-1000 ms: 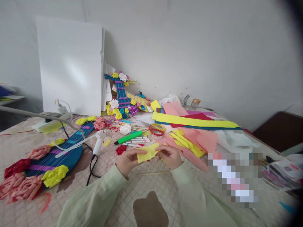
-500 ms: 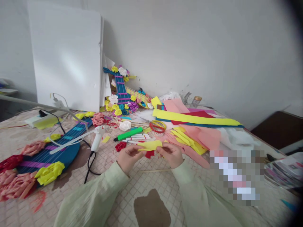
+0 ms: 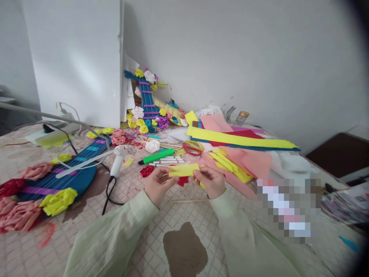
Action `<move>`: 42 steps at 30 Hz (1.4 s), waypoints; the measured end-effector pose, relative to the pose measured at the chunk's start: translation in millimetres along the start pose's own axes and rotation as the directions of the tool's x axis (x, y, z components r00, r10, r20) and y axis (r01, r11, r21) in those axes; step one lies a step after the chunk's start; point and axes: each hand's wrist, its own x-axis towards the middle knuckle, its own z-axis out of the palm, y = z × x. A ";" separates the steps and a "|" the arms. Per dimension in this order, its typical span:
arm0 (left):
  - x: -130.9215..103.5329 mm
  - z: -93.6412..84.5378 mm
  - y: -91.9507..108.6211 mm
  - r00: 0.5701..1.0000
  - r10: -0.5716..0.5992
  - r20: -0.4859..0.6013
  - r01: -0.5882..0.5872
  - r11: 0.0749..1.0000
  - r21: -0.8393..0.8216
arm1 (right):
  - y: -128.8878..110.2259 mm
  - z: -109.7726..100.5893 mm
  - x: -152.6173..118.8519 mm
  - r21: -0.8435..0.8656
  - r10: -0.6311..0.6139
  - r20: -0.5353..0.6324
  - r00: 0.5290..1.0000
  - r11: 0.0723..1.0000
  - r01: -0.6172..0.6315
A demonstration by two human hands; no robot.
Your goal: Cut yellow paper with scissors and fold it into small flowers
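Note:
A small yellow paper strip (image 3: 183, 170) is stretched between my two hands above the table. My left hand (image 3: 157, 186) pinches its left end between thumb and fingers. At the other end, my right hand (image 3: 211, 181) pinches the strip near its right edge. Just beyond the strip lie several white pens (image 3: 168, 161), a green marker (image 3: 158, 156) and a red paper flower (image 3: 147, 171). Red paper (image 3: 183, 181) shows beneath the strip. Under my hands a thin stick (image 3: 187, 201) lies on the tabletop.
A blue paper guitar with flowers (image 3: 83, 179) and a white glue gun (image 3: 117, 163) with its cord are at left. Scissors (image 3: 193, 148), a long yellow strip (image 3: 239, 139) and pink paper (image 3: 248, 161) lie beyond my right hand. A decorated guitar (image 3: 148, 98) leans behind.
The yellow strip has tilted so more of its flat face shows, and my fingers have shifted slightly on it. The view has tipped down a little on the right and objects sit slightly higher.

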 end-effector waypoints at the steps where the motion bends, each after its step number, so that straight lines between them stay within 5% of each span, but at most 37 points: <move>1: -0.8 1.0 0.9 1.000 0.006 0.016 -0.006 1.000 -0.030 | -0.2 0.6 -0.7 -0.012 -0.009 -0.002 1.000 1.000 0.009; 7: -2.1 3.7 5.3 0.994 -0.047 0.101 0.049 0.998 -0.024 | -0.1 4.4 -5.3 -0.046 -0.040 0.015 0.999 0.998 0.041; 19: -0.9 2.4 -0.3 0.985 -0.170 0.017 0.169 0.986 0.004 | -3.4 9.1 -7.1 0.107 0.010 -0.020 1.000 0.994 -0.007; 42: -2.9 3.9 2.6 0.976 -0.212 -0.043 0.214 0.974 0.069 | 0.3 6.0 -4.4 0.029 0.044 -0.083 0.996 0.999 -0.042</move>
